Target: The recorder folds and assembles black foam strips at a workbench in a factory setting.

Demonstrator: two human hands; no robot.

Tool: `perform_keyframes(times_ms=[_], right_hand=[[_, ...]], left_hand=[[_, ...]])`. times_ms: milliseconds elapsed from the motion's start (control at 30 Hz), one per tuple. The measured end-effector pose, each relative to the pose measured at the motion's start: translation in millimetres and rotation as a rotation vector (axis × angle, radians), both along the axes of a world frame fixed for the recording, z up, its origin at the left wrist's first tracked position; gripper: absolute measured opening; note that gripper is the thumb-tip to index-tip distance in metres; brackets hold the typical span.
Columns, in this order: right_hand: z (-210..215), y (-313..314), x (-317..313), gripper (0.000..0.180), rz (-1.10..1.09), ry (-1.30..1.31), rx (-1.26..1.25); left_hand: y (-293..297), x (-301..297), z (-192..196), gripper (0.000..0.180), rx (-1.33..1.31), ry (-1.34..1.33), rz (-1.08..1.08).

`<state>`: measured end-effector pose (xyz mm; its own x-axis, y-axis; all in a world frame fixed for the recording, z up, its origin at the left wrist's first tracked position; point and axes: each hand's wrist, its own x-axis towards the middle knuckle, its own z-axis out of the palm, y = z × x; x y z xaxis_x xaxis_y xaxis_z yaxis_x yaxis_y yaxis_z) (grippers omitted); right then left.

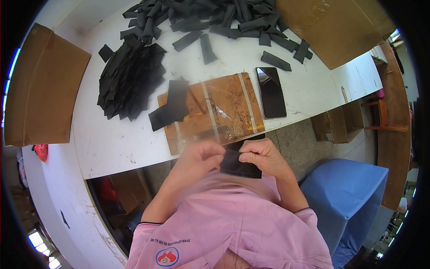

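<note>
A wooden board (215,112) and a dark phone (270,92) lie on the table (112,143) ahead (black strips (130,80) heaped beyond). Your left hand (199,157) and right hand (262,156) both pinch one black fabric piece (239,165) at chest level.

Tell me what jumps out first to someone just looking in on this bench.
Both hands, left hand and right hand, pinch a black fabric piece at the table's near edge. Just beyond lies a taped brown board; a stack of black strips sits far left, with a dark phone right of the board.

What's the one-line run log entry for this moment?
left hand: pinches black fabric piece | right hand: pinches same piece | wooden board: on table, behind hands | phone: beside board
</note>
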<state>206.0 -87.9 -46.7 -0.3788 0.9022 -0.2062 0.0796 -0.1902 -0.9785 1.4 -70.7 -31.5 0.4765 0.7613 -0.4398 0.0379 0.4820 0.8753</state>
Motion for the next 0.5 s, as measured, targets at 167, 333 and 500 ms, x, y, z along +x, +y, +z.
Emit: perform_keyframes(times_ms=[167,333,500], right_hand=[[1.1,0.3,0.3,0.012,0.048,0.008,0.038],[-1.8,0.7,0.4,0.010,0.060,0.013,0.054],[-3.1,1.1,0.1,0.009,0.071,0.029,0.079]], left_hand=[[0.8,-0.8,-0.5,0.009,0.005,-0.014,-0.007],[0.9,-0.8,-1.1,0.009,0.013,0.012,0.000],[0.9,-1.6,-1.8,0.009,0.033,0.025,-0.028]])
